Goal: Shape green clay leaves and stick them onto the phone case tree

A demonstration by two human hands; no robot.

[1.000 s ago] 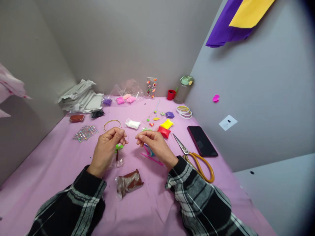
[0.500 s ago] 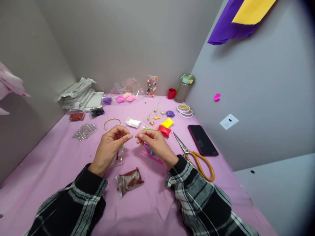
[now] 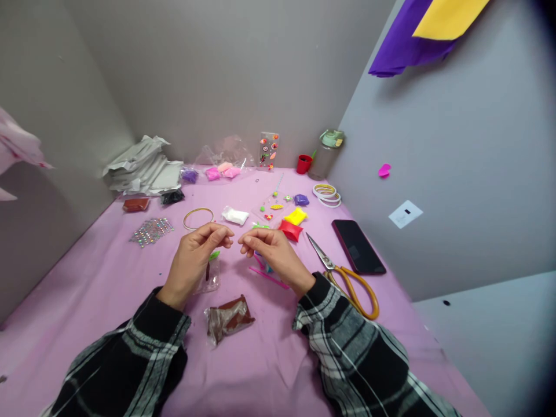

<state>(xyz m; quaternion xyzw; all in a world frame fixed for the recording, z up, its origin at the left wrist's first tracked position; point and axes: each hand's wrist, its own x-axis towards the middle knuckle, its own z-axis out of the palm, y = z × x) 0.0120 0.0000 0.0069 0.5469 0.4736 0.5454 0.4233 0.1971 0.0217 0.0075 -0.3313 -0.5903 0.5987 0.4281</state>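
Observation:
Thumb and fingers are pinched together on my left hand (image 3: 193,258), and whatever they hold is too small to make out. My right hand (image 3: 275,255) is also pinched, its fingertips a small gap from the left ones; its contents cannot be made out. Under my left hand lies a clear plastic piece (image 3: 211,281) with a green leaf-like piece (image 3: 214,255) and a brown strip. Pink sticks (image 3: 271,278) are partly hidden beneath my right hand. Nearer the front sits a brown clay packet (image 3: 230,318) in crumpled wrapping.
Orange-handled scissors (image 3: 347,278) and a phone (image 3: 358,247) lie at the right. Behind my hands are a white packet (image 3: 235,216), a red packet (image 3: 290,230), a yellow packet (image 3: 296,217) and a gold ring (image 3: 198,218). A bottle (image 3: 325,156) stands at the back.
My left thumb and fingertips have shifted, and the green speck at them no longer shows. The right hand is almost unmoved.

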